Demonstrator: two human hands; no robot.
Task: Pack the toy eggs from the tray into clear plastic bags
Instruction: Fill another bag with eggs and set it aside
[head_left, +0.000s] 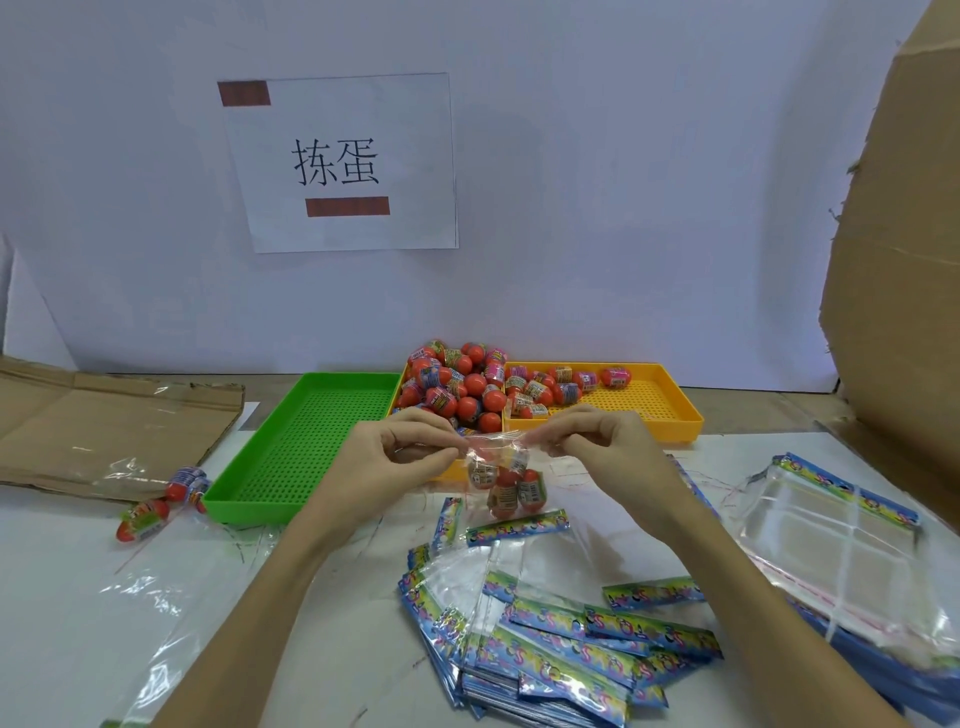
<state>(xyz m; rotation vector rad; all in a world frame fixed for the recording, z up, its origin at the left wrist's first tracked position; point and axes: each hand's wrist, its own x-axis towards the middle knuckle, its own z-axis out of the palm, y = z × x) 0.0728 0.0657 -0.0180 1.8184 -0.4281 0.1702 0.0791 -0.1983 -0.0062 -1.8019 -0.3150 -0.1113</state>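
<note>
Far left: flattened cardboard sheet (104, 415) lying on the table, a clear film over part of it. Just in front of it, two filled bags of toy eggs (161, 501) on the white table surface (78, 597), beside the near left corner of the green tray.

Green tray (311, 441): perforated floor, nothing seen in it. Touches the yellow tray along its right side.

On the wall above: paper sign (343, 161) with two printed characters and two brown strips.

Left hand (395, 452): thumb and forefinger curled, pinching the left top edge of a clear plastic bag (501, 478). The other fingers are folded loosely.

The bag hangs between the two hands, in front of the trays and above the table. It holds several toy eggs, red with printed wrap; exact count cannot be told.

Yellow tray (660, 405): loose toy eggs (467, 384) heaped at its left end, a few scattered toward the middle, right end bare.

Right hand (602, 447): fingertips curled, pinching the right top edge of the same bag.

Near centre to right: pile of empty bags with printed header cards (561, 639) spread on the table below the hands. Further right, a stack of clear bags (831, 545) lying flat.

Far right: tall cardboard panel (898, 234) standing at the table edge
</note>
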